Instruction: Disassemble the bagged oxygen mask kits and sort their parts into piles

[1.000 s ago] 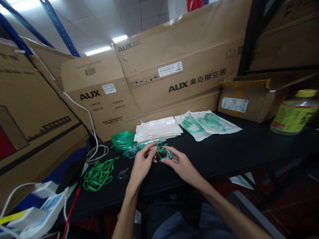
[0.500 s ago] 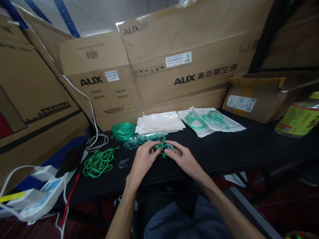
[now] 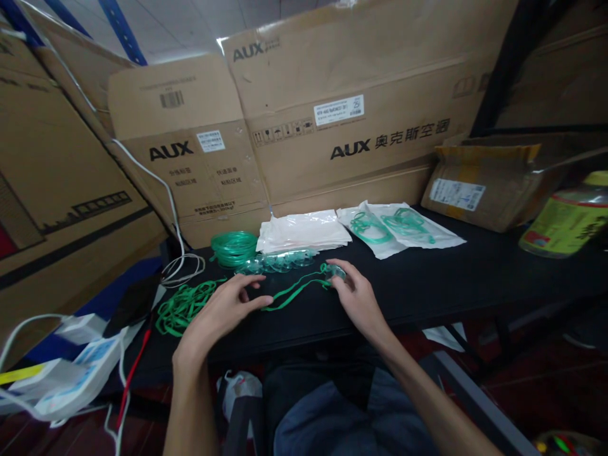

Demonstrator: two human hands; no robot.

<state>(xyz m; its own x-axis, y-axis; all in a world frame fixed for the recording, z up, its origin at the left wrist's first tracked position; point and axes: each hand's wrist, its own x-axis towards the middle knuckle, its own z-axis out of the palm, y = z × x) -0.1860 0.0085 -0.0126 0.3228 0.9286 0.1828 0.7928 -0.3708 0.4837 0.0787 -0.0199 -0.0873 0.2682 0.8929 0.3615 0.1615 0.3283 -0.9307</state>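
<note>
My right hand (image 3: 358,294) grips a small clear plastic mask (image 3: 338,272) between thumb and fingers, above the black tabletop. A green elastic strap (image 3: 298,289) runs left from the mask in two strands. Its left end lies by the thumb tip of my left hand (image 3: 223,310), whose thumb and fingers are apart; it seems to hold nothing. Beneath and beside that hand is a tangled heap of green straps (image 3: 183,310). Behind the hands, a row of clear masks (image 3: 280,261) lies next to a coil of green tubing (image 3: 234,249).
White packets (image 3: 304,232) are stacked at the back, with two clear-fronted packets holding green tubing (image 3: 408,227) to their right. Large cardboard boxes (image 3: 285,164) wall the rear. A yellow-labelled bottle (image 3: 565,218) stands far right; a power strip (image 3: 76,373) and cables lie left.
My left hand has moved left, away from the mask, and its fingers have parted. The green strap now stretches out between the hands. My right hand has shifted slightly right with the mask.
</note>
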